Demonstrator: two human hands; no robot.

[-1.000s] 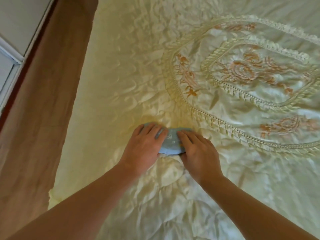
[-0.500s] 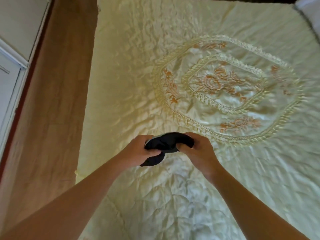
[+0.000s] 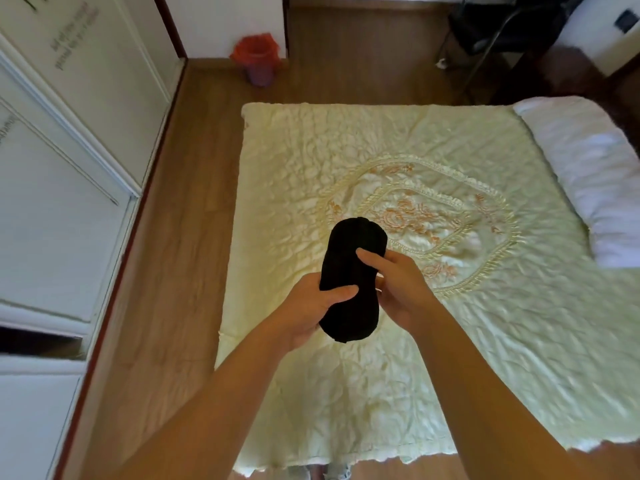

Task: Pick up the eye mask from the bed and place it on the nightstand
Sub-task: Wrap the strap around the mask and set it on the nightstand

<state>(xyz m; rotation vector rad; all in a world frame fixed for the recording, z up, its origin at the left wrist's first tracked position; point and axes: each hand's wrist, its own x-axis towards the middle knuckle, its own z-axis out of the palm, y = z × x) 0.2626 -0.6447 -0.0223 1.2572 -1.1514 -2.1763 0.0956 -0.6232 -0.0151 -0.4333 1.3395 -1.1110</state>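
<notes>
Bedroom w/ wood floor, bed (image 3: 381, 150) under pale yellow quilt, white pillow (image 3: 595, 174) at right. Eye mask (image 3: 351, 271), black side up, held above the quilt: left hand (image 3: 311, 308) fingers closed on it, right hand (image 3: 398, 285) gripping opposite edge.

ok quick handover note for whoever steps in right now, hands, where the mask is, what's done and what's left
Left hand: closed on the lower half of the eye mask, thumb across its front.
Right hand: grip on the mask's right edge, fingers curled over it.
Eye mask: black side facing the camera, held upright in the air above the bed, touching nothing but the hands.
Done: mask is off the bed.
Left: carry it to the nightstand and set it down. No nightstand shows in this view, so find it first.
</notes>
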